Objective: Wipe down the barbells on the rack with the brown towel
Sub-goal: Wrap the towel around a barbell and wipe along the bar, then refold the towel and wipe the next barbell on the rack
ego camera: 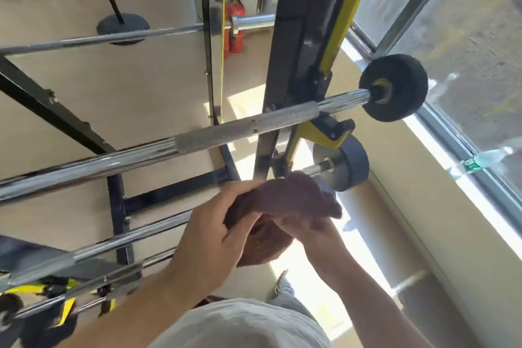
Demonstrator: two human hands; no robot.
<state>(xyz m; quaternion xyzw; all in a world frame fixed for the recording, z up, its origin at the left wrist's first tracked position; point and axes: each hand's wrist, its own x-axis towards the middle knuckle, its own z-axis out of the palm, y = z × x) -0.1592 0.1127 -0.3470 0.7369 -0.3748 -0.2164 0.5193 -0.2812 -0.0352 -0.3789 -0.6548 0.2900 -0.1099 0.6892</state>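
Brown terry cloth, the brown towel (282,200), was bunched between both hands over a barbell shaft, with a fold of it hanging below them. The left hand (209,232) had its fingers curled over the near edge of the cloth, thumb tucked under, gripping it. The right hand (305,223) was mostly covered by the towel; what showed of it was wrapped around the cloth from beneath, grasping it too.

Just beyond the hands, the lower barbell (135,237) ran from the left of the left hand under the towel and came out past the right hand at a grey weight plate (350,164). Farther from the hands, above them, the upper barbell (197,140) lay across the rack, chrome to the left and knurled near the upright, ending well beyond the right hand in a black weight plate (395,87). A third, thinner bar (113,37) sat highest and farthest off.

The rack (293,65), black with yellow brackets, rose just behind the hands. To the right of the right hand ran a window sill (466,192) with a bottle lying on it. Beyond the rack stood red fire extinguishers (236,25). Below the forearms, a grey shirt (240,325) filled the near edge.
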